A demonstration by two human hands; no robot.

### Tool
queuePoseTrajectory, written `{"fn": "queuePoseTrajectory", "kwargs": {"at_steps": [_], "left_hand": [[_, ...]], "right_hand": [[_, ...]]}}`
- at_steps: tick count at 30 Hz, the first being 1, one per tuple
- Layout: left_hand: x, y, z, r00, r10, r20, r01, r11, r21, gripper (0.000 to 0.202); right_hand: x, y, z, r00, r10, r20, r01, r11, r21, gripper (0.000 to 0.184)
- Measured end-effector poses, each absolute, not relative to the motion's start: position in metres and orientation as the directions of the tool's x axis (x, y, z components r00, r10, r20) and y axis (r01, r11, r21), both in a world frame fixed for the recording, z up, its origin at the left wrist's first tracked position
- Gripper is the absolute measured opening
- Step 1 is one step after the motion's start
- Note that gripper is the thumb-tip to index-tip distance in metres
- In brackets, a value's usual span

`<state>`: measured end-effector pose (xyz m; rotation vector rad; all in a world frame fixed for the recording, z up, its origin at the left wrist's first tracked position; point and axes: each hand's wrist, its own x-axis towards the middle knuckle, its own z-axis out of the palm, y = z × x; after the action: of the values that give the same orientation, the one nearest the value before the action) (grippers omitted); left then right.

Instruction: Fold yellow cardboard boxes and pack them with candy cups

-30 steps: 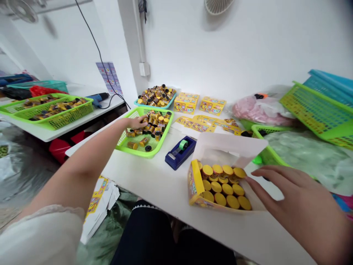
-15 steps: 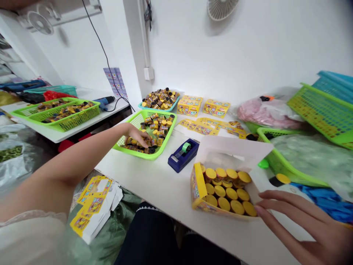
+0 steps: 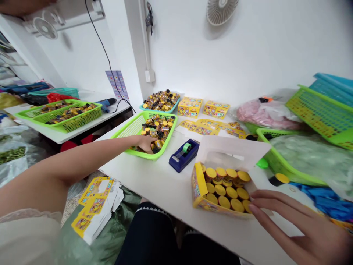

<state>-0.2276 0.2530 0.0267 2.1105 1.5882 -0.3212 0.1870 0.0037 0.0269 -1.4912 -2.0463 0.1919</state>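
My left hand [image 3: 147, 142] is down among small jars [image 3: 157, 127] with yellow or black ends in a green basket [image 3: 132, 127]. Its fingers are curled at the jars, and the fingertips are partly hidden. My right hand [image 3: 300, 217] is at the right side of an open yellow carton [image 3: 199, 184] with a raised white lid. The fingers are stretched out and somewhat apart, their tips at the rim over the nearest lids. Rows of yellow-lidded jars [image 3: 220, 190] stand upright inside the carton, with some lying on their sides at the back.
A blue tape dispenser [image 3: 180, 158] sits between basket and carton. Behind are flat cartons [image 3: 202, 128], closed boxes [image 3: 190, 106] and a blue basket of jars [image 3: 160, 100]. A loose jar [image 3: 279, 179] lies at right, beside a green basket [image 3: 292, 173] of plastic bags. Folded cartons [image 3: 95, 206] lie below left.
My left hand has shifted right in the basket and its fingers have drawn together among the jars. My right hand has edged left over the carton's right rim.
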Motion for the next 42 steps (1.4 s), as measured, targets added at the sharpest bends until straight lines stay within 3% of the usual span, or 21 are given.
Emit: {"fn": "queuePoseTrajectory", "kwargs": {"at_steps": [6, 11, 14, 19, 24, 36, 42], "left_hand": [[-0.215, 0.249, 0.023, 0.233, 0.862, -0.45, 0.972, -0.19, 0.139, 0.058], [-0.211, 0.243, 0.021, 0.183, 0.896, -0.405, 0.983, -0.152, 0.107, 0.069], [-0.216, 0.245, 0.028, 0.208, 0.893, -0.398, 0.975, -0.156, 0.16, 0.08], [-0.222, 0.249, 0.039, 0.289, 0.836, -0.467, 0.944, -0.167, 0.286, 0.072], [-0.217, 0.245, 0.031, 0.292, 0.828, -0.478, 0.944, -0.169, 0.284, 0.08], [-0.221, 0.249, 0.023, 0.253, 0.903, -0.346, 0.943, -0.15, 0.297, 0.061], [-0.224, 0.251, 0.02, 0.247, 0.924, -0.291, 0.907, -0.115, 0.405, 0.046]], "right_hand": [[0.175, 0.002, 0.035, -0.187, 0.917, 0.352, 0.8, 0.35, -0.487, 0.023], [0.173, -0.002, 0.041, -0.232, 0.905, 0.357, 0.791, 0.389, -0.471, 0.021], [0.176, -0.005, 0.043, -0.254, 0.909, 0.33, 0.797, 0.39, -0.461, 0.021], [0.179, -0.006, 0.044, -0.217, 0.925, 0.311, 0.804, 0.35, -0.48, 0.024], [0.175, -0.002, 0.045, -0.254, 0.924, 0.287, 0.796, 0.368, -0.481, 0.024], [0.169, 0.005, 0.046, -0.275, 0.942, 0.193, 0.776, 0.336, -0.534, 0.023], [0.16, 0.005, 0.049, -0.264, 0.949, 0.17, 0.767, 0.313, -0.561, 0.023]]}}
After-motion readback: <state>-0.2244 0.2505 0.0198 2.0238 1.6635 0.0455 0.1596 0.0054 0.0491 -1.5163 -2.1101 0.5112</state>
